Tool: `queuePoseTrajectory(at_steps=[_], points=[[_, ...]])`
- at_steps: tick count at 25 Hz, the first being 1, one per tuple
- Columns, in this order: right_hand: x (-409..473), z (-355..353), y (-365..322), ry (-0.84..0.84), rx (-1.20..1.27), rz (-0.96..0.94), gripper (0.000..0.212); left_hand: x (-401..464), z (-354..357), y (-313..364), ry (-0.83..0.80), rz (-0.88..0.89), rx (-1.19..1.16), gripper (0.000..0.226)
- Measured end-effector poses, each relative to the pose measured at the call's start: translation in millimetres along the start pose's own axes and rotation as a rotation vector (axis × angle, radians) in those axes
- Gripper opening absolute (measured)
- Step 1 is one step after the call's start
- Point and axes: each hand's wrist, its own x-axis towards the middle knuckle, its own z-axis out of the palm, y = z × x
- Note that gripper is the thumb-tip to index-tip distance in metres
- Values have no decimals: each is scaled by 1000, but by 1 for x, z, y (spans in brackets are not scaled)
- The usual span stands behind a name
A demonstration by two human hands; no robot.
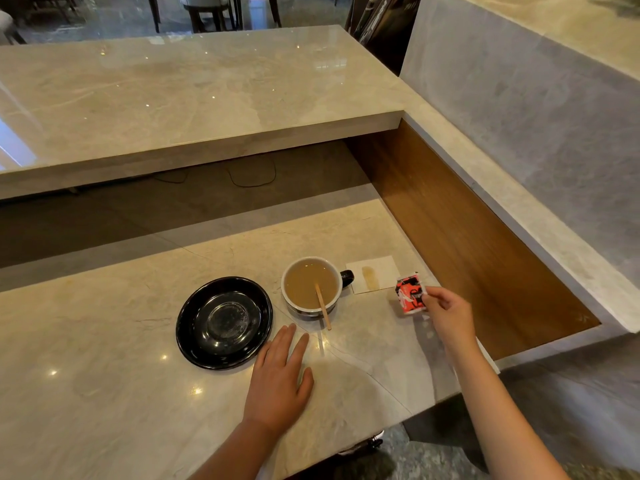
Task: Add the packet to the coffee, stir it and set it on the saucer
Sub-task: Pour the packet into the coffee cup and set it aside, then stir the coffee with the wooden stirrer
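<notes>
A white cup (311, 285) of light brown coffee stands on the marble counter, its dark handle pointing right. A wooden stir stick (323, 306) leans in the cup and sticks out over the near rim. Left of the cup sits an empty black saucer (224, 322). My right hand (446, 311) is right of the cup and pinches a small red, white and black packet (410, 294) just above the counter. My left hand (280, 379) rests flat on the counter in front of the saucer and cup, fingers apart, holding nothing.
A white napkin (375, 273) with a brown stain lies behind the packet, right of the cup. A raised marble shelf (194, 98) overhangs the back of the counter. A wooden side panel (467, 244) and marble ledge bound the right side. The counter's near right corner drops off beside my right forearm.
</notes>
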Motion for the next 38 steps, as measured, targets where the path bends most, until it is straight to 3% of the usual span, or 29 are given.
queuePoseTrajectory(at_steps=[13,18,21,29,34,38], points=[[12,-5,39,213,-592,-219,27,-1,2,-3,-6,-16,18,52],[-12,0,51,252,-900,-602,31,0,1,-1,-4,-14,17,51],[-19,3,56,150,-903,-649,28,-1,2,-1,-1,-8,10,51],[-26,4,39,101,-812,-612,32,-1,2,-2,-1,-3,0,53],[-59,47,-1,1,-783,-993,58,0,2,-3,-2,8,14,52],[-76,79,-10,-88,-880,-1157,45,1,2,-3,2,9,-7,53]])
